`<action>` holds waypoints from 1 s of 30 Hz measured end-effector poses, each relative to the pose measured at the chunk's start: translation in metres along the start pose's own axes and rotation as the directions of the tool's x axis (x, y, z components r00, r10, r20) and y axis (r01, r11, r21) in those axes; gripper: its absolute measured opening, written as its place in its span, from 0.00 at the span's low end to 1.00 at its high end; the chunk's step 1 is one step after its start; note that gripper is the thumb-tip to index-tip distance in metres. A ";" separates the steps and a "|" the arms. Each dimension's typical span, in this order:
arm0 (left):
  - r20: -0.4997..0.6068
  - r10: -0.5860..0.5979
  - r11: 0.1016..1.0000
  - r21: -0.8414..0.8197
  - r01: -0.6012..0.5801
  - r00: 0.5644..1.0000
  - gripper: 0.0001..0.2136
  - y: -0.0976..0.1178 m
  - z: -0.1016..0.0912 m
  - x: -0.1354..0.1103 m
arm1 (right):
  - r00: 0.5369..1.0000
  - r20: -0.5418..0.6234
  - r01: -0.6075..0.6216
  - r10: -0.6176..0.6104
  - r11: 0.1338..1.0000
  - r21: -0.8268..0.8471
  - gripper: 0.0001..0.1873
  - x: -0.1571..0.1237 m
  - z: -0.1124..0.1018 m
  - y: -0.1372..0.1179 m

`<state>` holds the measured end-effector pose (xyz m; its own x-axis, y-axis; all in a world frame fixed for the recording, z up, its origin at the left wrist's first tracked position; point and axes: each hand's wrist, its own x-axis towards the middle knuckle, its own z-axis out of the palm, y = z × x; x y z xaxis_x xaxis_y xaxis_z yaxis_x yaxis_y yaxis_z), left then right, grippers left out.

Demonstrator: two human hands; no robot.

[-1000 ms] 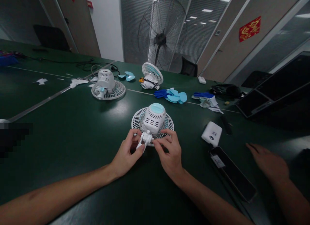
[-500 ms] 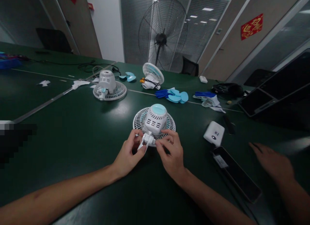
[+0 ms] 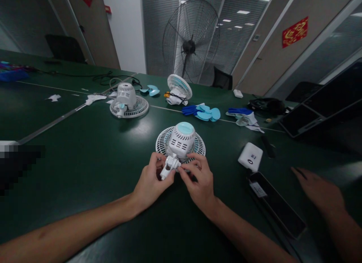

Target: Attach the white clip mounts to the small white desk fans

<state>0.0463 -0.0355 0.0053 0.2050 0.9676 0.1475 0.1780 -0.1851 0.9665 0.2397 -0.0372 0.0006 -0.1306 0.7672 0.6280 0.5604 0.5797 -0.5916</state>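
Note:
A small white fan head [image 3: 182, 140] lies grille-down on the green table in front of me, its motor housing with a light blue cap pointing up. At its near side a white plastic bracket [image 3: 171, 163] sticks out towards me. My left hand [image 3: 154, 176] is closed around the bracket's left side, thumb below and fingers above. The fingertips of my right hand [image 3: 199, 180] pinch the bracket's right end, where a small knob-like part is mostly hidden.
Behind stand another fan head [image 3: 128, 100] and a small fan [image 3: 178, 90]. Blue fan blades [image 3: 208, 113] and gloves [image 3: 243, 116] lie nearby. At right are a white power bank [image 3: 250, 157], a black device [image 3: 277, 204] and another person's hand [image 3: 319, 191].
The bracket has tilted slightly in my left hand, and my left thumb has slid to the right along it. My right fingers have shifted a little left. The fan head stays put.

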 end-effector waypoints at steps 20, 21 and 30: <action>0.016 0.068 0.989 0.134 -0.069 0.998 0.12 0.004 0.000 0.005 | 0.999 -0.001 -0.041 0.041 0.997 0.060 0.05 0.001 -0.004 0.000; 0.019 0.070 0.986 0.153 -0.073 0.997 0.12 0.004 0.000 0.005 | 0.999 -0.002 -0.046 0.046 0.996 0.072 0.05 0.002 -0.005 0.000; 0.057 0.087 0.956 0.275 -0.099 0.995 0.13 0.002 -0.005 0.007 | 0.998 0.028 -0.055 0.053 0.995 0.082 0.07 0.003 -0.007 -0.005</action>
<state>0.0432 -0.0277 0.0095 0.2738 0.9365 0.2192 0.4144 -0.3205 0.8518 0.2426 -0.0396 0.0092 -0.1238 0.8040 0.5816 0.4980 0.5573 -0.6644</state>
